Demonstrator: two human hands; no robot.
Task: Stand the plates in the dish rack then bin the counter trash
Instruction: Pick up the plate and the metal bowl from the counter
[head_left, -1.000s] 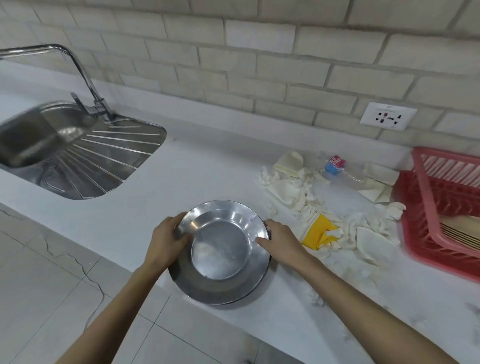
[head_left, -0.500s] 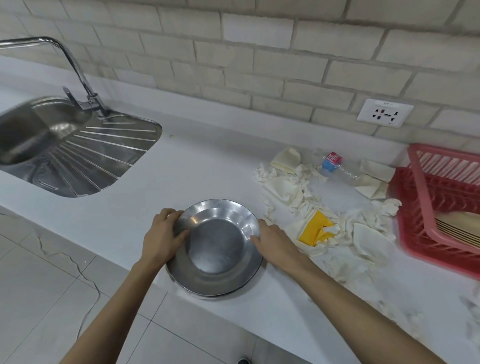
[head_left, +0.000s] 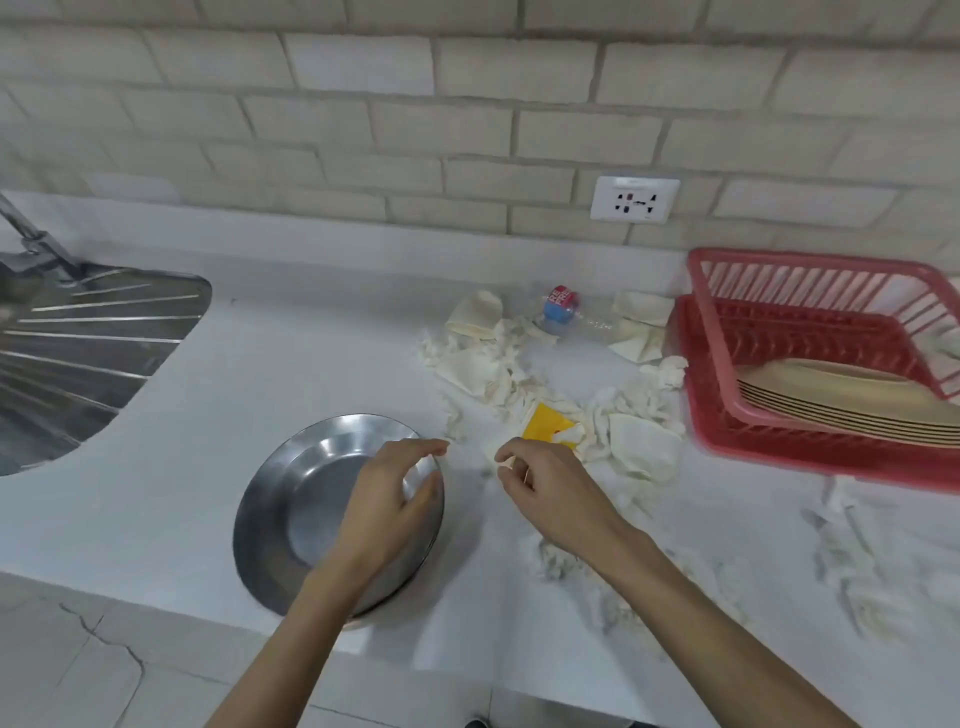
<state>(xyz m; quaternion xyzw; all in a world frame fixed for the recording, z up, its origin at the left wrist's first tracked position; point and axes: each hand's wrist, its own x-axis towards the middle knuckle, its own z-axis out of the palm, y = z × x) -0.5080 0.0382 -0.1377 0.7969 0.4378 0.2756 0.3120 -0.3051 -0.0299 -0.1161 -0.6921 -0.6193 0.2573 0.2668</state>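
Note:
A steel plate (head_left: 291, 509) lies flat near the counter's front edge. My left hand (head_left: 387, 499) arches over its right side, fingers curved and spread, fingertips at the right rim. My right hand (head_left: 550, 493) is off the plate, over the counter just in front of a yellow wrapper (head_left: 545, 423), fingers loosely curled with nothing seen in them. Crumpled white paper scraps (head_left: 483, 364) and a small plastic bottle (head_left: 563, 312) with a blue cap are strewn behind it. The red dish rack (head_left: 696, 415) at the right holds several cream plates (head_left: 831, 405) leaning together.
The steel sink drainboard (head_left: 78, 353) fills the left edge, with the tap base above it. More torn paper (head_left: 857, 561) lies at the front right of the white counter. A wall socket (head_left: 635, 199) sits on the brick wall. The tiled floor shows below the counter edge.
Both hands have let go of the plate's sides. My left hand crossed over to the plate's right rim. My right hand moved right toward the yellow wrapper. The view swung right.

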